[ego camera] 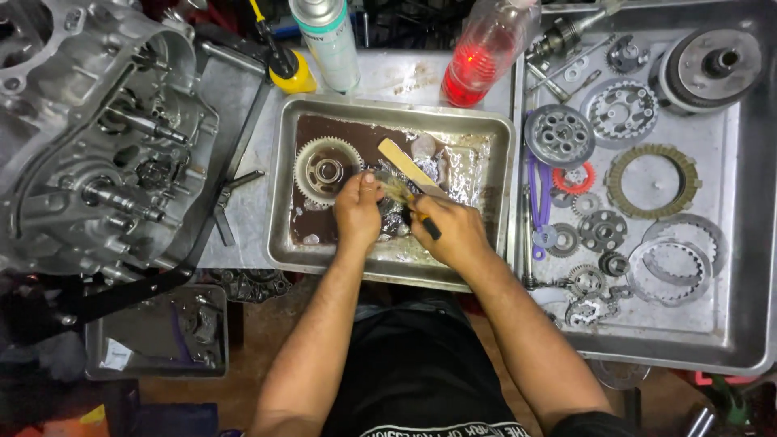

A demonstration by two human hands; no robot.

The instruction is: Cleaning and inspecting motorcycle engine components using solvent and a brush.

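Right now both hands work together over a shallow metal tray [279, 202] that holds a dark, oily liquid. The left hand [358, 212] is closed around a small dark metal part [394, 217], which it holds just above the liquid near the middle of the tray; the exact shape of this part is hidden by the fingers. The right hand [455, 232] grips a small brush [409, 201] with a dark handle, and the pale bristles touch the part between the two hands.

Just to the left of the left hand, a large toothed gear [327, 170] lies flat in the liquid. Behind the hands, a flat pale wooden stick [407, 166] lies at an angle in the tray, and crumpled shiny foil [453, 174] is beside it on the right.

Beyond the far edge of the tray stand a white and green spray can [328, 40], a clear plastic bottle [484, 57] with red liquid, and a yellow oil can [291, 74]. On the right, a bigger metal tray [749, 243] carries many clean parts laid apart: toothed rings, small gears, a brownish friction ring [652, 181] and a round drum-shaped part [712, 66]. On the left, well apart from the hands, sits an open engine case [97, 137] with shafts that stand out of it.
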